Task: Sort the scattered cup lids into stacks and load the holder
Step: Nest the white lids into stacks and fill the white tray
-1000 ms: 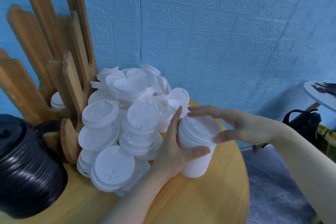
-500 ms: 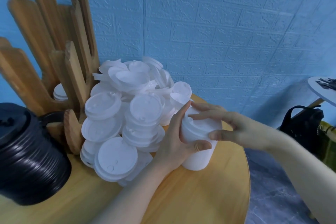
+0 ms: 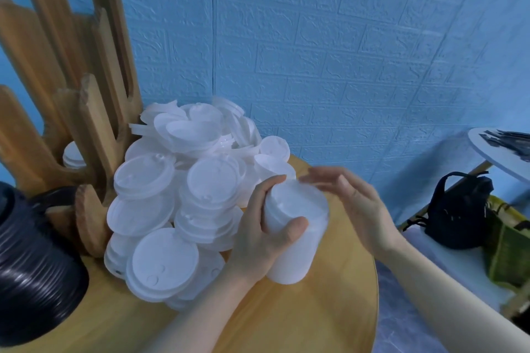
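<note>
The left hand (image 3: 263, 238) wraps thumb and fingers round a tall stack of white lids (image 3: 295, 235) standing on the round table (image 3: 329, 318). The right hand (image 3: 355, 203) hovers flat at the stack's top, fingers straight, holding nothing (blurred, so contact is hard to judge). Just left of the gripping hand lies the loose lid pile (image 3: 183, 195), the wooden holder (image 3: 86, 129) beyond. Best to square the rims gently before lifting, keeping the stack upright.

Matt white plastic is seen in the heaped lids (image 3: 183, 203); smooth wood in the holder (image 3: 94, 123) and tabletop (image 3: 329, 309); glossy ribbed black plastic in the stacked black lids (image 3: 31, 275).
</note>
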Motion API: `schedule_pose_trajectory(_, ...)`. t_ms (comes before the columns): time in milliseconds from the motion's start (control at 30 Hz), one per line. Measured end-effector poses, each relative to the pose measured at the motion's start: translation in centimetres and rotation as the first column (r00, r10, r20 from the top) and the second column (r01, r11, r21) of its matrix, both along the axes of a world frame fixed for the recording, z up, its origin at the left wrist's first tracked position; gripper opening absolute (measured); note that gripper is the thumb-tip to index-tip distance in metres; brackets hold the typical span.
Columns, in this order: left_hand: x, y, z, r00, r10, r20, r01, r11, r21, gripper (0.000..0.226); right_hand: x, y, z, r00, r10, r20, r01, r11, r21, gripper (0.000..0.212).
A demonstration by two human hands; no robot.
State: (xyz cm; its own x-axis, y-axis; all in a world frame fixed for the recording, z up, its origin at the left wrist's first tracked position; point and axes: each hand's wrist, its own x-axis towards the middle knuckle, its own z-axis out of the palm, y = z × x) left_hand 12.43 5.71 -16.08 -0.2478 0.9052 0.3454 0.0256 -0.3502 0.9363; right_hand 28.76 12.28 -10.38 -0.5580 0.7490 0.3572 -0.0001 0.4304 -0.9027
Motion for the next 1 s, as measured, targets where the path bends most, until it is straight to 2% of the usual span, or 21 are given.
schedule_pose_trajectory(67, 0.2, 0.0, -0.2, 0.999, 0.031, -0.019, -0.031, 0.999, 0.022, 0.072, 0.1, 2.4, 0.6, 0.989, -0.145, -0.024, 0.145, 0.988, 0.042, 0.027)
schedule_pose_trajectory(133, 0.2, 0.0, -0.4, 0.998, 0.055, -0.033, -0.054, 0.998, 0.044, 0.071, -0.5, 5.0, 0.8, 0.973, -0.222, 0.056, 0.217, 0.972, 0.091, 0.024)
schedule_pose_trajectory(233, 0.3, 0.1, -0.5, 0.995, 0.085, -0.042, -0.082, 0.995, 0.062, 0.065, -2.1, 8.2, -0.8, 0.933, -0.212, 0.289, 0.165, 0.97, 0.179, 0.034)
schedule_pose_trajectory(333, 0.3, -0.1, -0.2, 0.997, 0.076, -0.031, -0.074, 0.995, 0.064, 0.063, -3.8, 9.8, -2.3, 0.882, -0.189, 0.433, 0.114, 0.974, 0.194, 0.038)
schedule_pose_trajectory(400, 0.3, -0.2, -0.1, 0.998, 0.055, -0.023, -0.053, 0.997, 0.059, 0.064, -4.6, 10.1, -2.9, 0.86, -0.2, 0.47, 0.138, 0.977, 0.164, 0.035)
schedule_pose_trajectory(533, 0.1, -0.1, -0.3, 0.999, 0.041, -0.014, -0.041, 0.998, 0.052, 0.065, -5.3, 9.9, -3.3, 0.845, -0.234, 0.48, 0.146, 0.966, 0.213, 0.018)
schedule_pose_trajectory(633, 0.0, 0.0, -0.4, 0.999, 0.037, -0.016, -0.036, 0.998, 0.047, 0.066, -5.3, 9.5, -3.0, 0.853, -0.275, 0.444, 0.211, 0.959, 0.188, 0.016)
schedule_pose_trajectory(733, 0.0, 0.0, -0.4, 0.999, 0.031, -0.023, -0.029, 0.998, 0.048, 0.066, -5.3, 9.3, -2.6, 0.906, -0.282, 0.315, 0.269, 0.959, 0.084, 0.021)
schedule_pose_trajectory(833, -0.2, 0.0, -0.4, 0.999, 0.021, -0.033, -0.02, 0.999, 0.043, 0.068, -5.0, 8.5, -1.5, 0.958, -0.253, 0.134, 0.261, 0.964, -0.043, 0.013)
schedule_pose_trajectory(933, -0.2, 0.0, -0.5, 0.999, 0.01, -0.039, -0.009, 0.999, 0.047, 0.07, -4.1, 8.2, -0.4, 0.957, -0.29, -0.029, 0.279, 0.941, -0.193, 0.007)
schedule_pose_trajectory(1000, -0.2, 0.0, -0.5, 0.999, 0.002, -0.04, 0.0, 0.999, 0.042, 0.071, -3.4, 7.8, 0.4, 0.957, -0.274, -0.098, 0.23, 0.917, -0.325, 0.011)
